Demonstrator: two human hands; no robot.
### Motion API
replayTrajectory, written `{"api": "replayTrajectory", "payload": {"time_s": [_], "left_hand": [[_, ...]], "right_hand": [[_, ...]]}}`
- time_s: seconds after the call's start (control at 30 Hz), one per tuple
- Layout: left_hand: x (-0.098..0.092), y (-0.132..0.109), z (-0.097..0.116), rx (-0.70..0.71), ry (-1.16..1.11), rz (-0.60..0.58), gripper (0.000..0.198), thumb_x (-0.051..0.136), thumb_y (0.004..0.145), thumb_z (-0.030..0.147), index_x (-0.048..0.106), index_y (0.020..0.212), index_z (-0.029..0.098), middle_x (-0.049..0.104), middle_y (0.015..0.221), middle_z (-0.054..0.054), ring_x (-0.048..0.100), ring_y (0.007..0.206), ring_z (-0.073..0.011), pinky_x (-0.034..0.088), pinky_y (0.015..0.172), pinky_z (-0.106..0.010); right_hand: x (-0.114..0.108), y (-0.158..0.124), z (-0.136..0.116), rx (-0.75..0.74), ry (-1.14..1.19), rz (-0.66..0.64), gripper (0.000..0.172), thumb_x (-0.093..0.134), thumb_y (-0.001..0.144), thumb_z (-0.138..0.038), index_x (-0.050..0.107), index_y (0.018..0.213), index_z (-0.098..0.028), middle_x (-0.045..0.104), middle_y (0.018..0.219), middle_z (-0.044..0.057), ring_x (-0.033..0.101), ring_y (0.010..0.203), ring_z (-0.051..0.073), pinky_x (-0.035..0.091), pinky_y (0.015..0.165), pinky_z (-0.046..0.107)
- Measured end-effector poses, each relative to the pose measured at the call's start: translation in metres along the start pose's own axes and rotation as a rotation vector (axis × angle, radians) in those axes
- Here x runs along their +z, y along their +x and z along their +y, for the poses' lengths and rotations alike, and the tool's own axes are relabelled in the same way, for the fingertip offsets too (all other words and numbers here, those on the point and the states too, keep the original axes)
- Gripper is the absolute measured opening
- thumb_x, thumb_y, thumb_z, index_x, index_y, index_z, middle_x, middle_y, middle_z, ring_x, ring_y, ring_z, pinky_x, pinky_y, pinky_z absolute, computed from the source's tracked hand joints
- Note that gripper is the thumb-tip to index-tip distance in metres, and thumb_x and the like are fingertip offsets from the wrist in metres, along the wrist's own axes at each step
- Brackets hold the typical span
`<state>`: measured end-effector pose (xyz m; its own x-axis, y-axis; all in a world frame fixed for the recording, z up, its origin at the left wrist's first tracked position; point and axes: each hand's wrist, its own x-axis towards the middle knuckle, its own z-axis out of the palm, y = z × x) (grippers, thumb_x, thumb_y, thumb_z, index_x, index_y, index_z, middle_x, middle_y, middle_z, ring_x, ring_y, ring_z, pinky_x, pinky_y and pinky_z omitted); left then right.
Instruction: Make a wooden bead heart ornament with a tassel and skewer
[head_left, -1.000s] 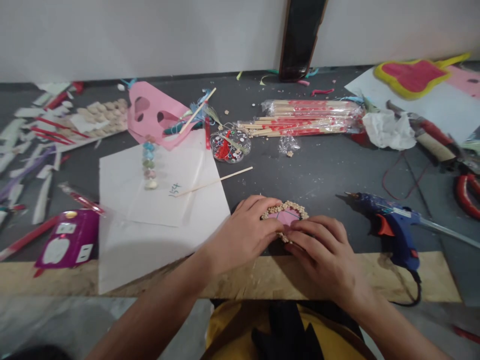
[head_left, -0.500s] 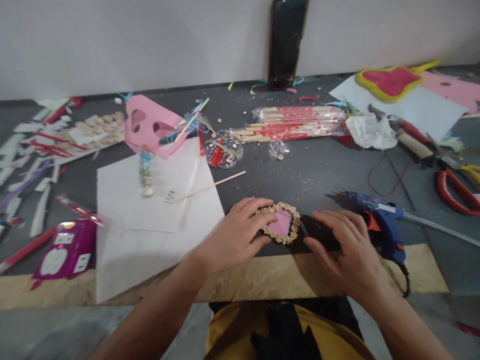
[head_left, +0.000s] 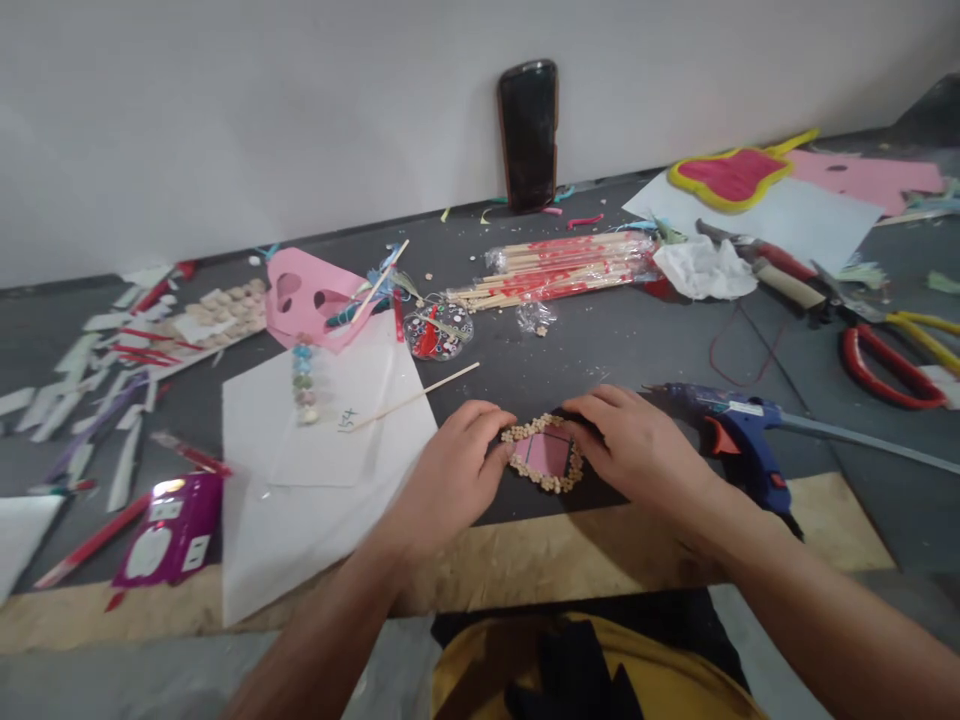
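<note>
A small rounded pink piece (head_left: 547, 455) with dark lines across it is rimmed by clustered tan bead-like bits. My left hand (head_left: 466, 462) grips its left edge between thumb and fingers. On the upper right rim, the fingers of my right hand (head_left: 637, 440) are closed, partly covering the beads there. To the right of that hand lies a blue glue gun (head_left: 739, 425) with an orange trigger and a long glue stick in its back. A thin wooden stick (head_left: 420, 395) rests partly on white paper (head_left: 300, 530) to the left.
Wrapped bundles of sticks (head_left: 570, 268) lie farther back, beside crumpled tissue (head_left: 705, 268). A phone (head_left: 529, 135) leans on the wall. Red-handled scissors (head_left: 889, 375) and pliers (head_left: 780, 258) are at right. Leftward are a pink cutout (head_left: 319, 300), a purple packet (head_left: 169, 530) and paper scraps (head_left: 82, 380).
My right hand has moved left from beside the piece onto its rim. My left hand has shifted to pinch the left edge, and the piece looks slightly turned. The camera view has also shifted.
</note>
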<state>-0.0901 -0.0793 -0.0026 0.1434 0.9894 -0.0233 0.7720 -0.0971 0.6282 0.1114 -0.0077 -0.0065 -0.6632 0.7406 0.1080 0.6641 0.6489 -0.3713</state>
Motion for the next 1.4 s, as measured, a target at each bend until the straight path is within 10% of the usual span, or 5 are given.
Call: {"api": "replayTrajectory", "payload": {"time_s": [0.47,1.4], "left_hand": [[0.007,0.01,0.008,-0.031,0.109,-0.045,0.016,0.044,0.09,0.021,0.058,0.097,0.017,0.056,0.096,-0.007,0.056,0.095,-0.0198,0.047,0.085,-0.037],[0.0,0.034,0.008,-0.145,-0.389,-0.207,0.036,0.052,0.083,0.024,0.052,0.119,0.022,0.063,0.099,-0.004,0.061,0.087,-0.017,0.049,0.077,-0.031]], "right_hand": [[0.0,0.016,-0.01,0.024,-0.096,-0.168,0.013,0.049,0.087,-0.018,0.061,0.085,-0.016,0.063,0.083,0.007,0.06,0.082,0.02,0.04,0.072,0.03],[0.005,0.001,0.006,0.228,0.682,-0.01,0.023,0.056,0.082,-0.027,0.056,0.105,-0.022,0.069,0.096,0.003,0.066,0.083,0.016,0.052,0.071,0.028]]}}
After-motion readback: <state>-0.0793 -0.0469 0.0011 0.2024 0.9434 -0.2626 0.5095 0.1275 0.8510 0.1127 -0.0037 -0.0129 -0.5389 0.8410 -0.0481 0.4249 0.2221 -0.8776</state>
